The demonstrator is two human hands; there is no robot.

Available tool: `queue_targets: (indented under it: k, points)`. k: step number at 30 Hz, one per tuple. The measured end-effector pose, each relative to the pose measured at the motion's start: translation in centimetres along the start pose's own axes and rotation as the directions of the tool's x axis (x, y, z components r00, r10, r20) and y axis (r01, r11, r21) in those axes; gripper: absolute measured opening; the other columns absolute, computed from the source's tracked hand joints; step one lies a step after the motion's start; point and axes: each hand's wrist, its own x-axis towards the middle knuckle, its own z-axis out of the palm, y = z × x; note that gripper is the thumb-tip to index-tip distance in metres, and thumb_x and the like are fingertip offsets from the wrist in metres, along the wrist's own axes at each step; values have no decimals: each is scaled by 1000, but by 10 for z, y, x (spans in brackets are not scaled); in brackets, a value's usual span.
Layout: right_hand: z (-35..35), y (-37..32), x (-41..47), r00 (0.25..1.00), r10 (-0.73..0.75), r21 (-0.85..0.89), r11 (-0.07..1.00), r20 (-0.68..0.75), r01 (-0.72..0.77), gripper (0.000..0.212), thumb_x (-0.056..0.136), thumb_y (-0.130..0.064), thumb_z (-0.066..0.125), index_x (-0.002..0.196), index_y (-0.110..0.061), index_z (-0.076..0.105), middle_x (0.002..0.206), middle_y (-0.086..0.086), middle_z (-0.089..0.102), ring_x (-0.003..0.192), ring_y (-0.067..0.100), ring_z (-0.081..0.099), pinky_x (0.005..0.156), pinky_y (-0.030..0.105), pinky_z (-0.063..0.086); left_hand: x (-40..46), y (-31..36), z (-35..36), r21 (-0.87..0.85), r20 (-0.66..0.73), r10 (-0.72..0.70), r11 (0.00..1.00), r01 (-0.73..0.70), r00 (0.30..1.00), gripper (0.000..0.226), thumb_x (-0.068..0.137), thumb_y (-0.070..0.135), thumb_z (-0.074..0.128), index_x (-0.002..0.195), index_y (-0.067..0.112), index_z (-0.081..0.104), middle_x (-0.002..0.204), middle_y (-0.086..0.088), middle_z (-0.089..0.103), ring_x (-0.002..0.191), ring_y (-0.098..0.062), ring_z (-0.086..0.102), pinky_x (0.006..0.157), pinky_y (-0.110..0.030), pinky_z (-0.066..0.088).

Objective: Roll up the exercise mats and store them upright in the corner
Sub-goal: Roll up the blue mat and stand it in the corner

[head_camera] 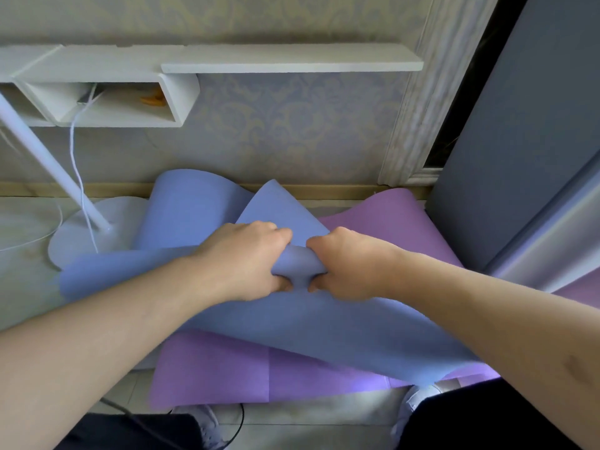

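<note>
A blue exercise mat lies crumpled across the floor, its far end curling up against the wall. Under it a purple mat is spread flat, and its far right part rises near the wall corner. My left hand and my right hand sit side by side in the middle, both clenched on a bunched fold of the blue mat, thumbs underneath. The fold between the hands is pinched into a small hump. Both mats are unrolled.
A white floor lamp base with its slanting pole and a white cord stands at the left. White wall shelves hang above. A grey panel stands at the right. My shoes show at the bottom edge.
</note>
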Motion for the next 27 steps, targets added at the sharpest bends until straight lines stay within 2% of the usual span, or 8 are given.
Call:
queue_targets:
  k: [4,8,12,15,17,20,23,27]
  points:
    - [-3,-3,-4,997,-1,-78,997,-82,-5,42,95,-51,72,100,-20,44,84,-5,48,70,19,53,53,33,33,6,2,2,7,-19,-13,1000,13,1000,44,93,56,69,90,22,42,89,6,48,76,-22,52,62,-37,37]
    - [0,-13,-8,980,-31,-329,944,-195,-36,67,85,-62,79,103,-21,29,83,-6,46,65,24,47,51,34,25,9,-1,-3,-178,61,-31,983,41,998,36,95,49,72,86,23,49,84,1,60,72,-19,59,60,-38,49]
    - [1,-10,-4,993,-6,-168,986,-120,-14,46,94,-42,75,102,-19,36,79,-3,46,60,16,43,49,33,30,4,2,-4,-182,57,-9,983,20,998,33,94,50,70,95,23,52,88,3,62,76,-20,62,62,-39,50]
    - [-3,-5,-3,995,-23,-99,995,-94,13,34,99,-37,68,101,-19,40,82,-3,45,68,21,50,53,34,35,1,5,-3,-4,-28,23,1000,-23,999,45,90,58,71,103,24,44,98,8,55,89,-20,59,66,-39,43]
    - [-3,-4,-4,995,-23,-90,996,-92,15,33,99,-38,69,101,-19,42,82,-4,45,71,22,51,55,35,36,2,10,-1,52,-31,18,999,-16,999,50,90,59,74,99,24,38,95,8,50,83,-21,53,66,-37,36]
    - [-1,-8,-6,990,-14,-186,982,-140,-12,49,93,-49,74,102,-21,35,84,-4,49,70,23,54,54,35,34,6,8,1,-38,-7,24,999,-24,1000,44,93,43,75,88,23,36,88,6,45,76,-21,51,66,-39,41]
    - [1,-10,-9,985,-24,-311,950,-172,-31,70,79,-59,84,103,-23,29,84,-6,47,65,22,49,50,34,27,8,1,-1,-150,69,20,989,-9,997,36,91,45,75,91,25,45,91,4,54,81,-21,59,72,-43,53]
    - [2,-4,-5,997,-25,-138,990,-76,15,44,91,-42,78,101,-22,40,80,-6,43,63,12,42,50,31,31,4,4,-2,-141,79,24,990,-13,997,34,91,48,73,99,25,50,93,6,57,82,-18,59,70,-42,53]
